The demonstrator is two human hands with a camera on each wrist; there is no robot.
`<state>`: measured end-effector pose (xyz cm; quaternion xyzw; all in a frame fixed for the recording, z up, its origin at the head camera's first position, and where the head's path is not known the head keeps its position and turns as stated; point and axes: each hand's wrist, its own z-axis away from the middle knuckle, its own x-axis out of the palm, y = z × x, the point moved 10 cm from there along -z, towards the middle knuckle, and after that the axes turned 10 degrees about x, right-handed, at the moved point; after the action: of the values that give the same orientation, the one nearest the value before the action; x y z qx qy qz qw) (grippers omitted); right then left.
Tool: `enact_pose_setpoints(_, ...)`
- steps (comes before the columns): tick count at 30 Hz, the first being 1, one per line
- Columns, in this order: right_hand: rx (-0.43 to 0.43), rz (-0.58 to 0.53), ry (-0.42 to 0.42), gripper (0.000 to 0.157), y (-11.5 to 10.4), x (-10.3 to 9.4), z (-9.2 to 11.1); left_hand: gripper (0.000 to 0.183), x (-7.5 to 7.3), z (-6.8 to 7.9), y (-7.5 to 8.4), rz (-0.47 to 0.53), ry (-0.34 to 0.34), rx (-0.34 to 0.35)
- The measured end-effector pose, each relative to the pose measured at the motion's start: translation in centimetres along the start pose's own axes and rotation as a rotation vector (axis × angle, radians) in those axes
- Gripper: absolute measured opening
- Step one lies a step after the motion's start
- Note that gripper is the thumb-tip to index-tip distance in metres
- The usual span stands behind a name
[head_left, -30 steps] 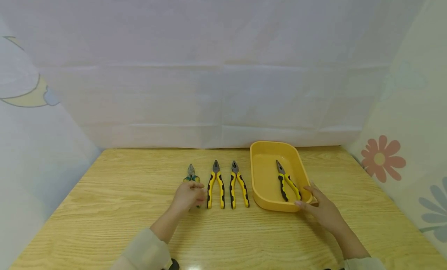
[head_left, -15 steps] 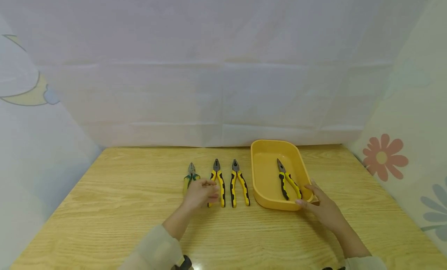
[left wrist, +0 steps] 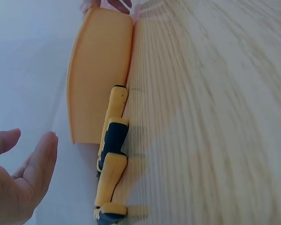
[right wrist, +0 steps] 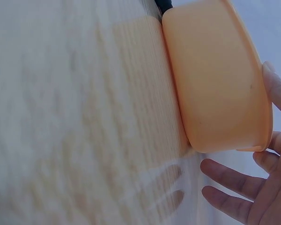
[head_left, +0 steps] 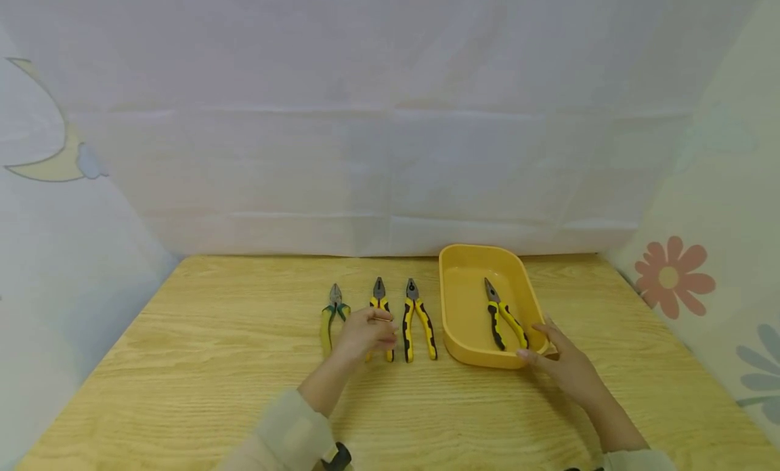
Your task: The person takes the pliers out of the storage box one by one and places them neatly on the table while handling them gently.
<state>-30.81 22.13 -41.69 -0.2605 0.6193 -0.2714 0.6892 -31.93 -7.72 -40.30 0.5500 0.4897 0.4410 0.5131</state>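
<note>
My left hand (head_left: 364, 334) hovers over the handles of the middle yellow-black pliers (head_left: 379, 288), partly hiding them. In the left wrist view its thumb and fingers stand apart with nothing between them. Just left lie pliers with green-yellow handles (head_left: 326, 325); to the right lies another yellow-black pair (head_left: 411, 289). My right hand (head_left: 563, 371) grips the near right corner of a yellow plastic bin (head_left: 463, 308), thumb and fingers at its rim, two fingers loose below in the right wrist view. Long-nose pliers (head_left: 491, 293) lie inside the bin, handles toward me.
Everything stands on a wood-grain table (head_left: 207, 363). A white sheet (head_left: 292, 173) hangs along the back edge. Side walls carry printed flowers (head_left: 668, 277) and a moon. The bin stands close to the back edge, right of the row of pliers.
My left hand has shifted right, from the green-yellow pliers to over the middle yellow-black pair, uncovering more of the first. The right hand and the bin stay in place.
</note>
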Motion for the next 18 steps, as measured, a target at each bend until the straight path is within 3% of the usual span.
enact_pose_setpoints(7,0.007,0.019,-0.003,0.07,0.3,0.1,-0.1,0.034,1.4,-0.3,-0.1,0.05,-0.024,-0.009)
enact_pose_setpoints(18,-0.008,0.004,-0.001,0.068,0.3,0.1,-0.1,0.027,2.9,-0.7,1.0,0.039,-0.044,0.014)
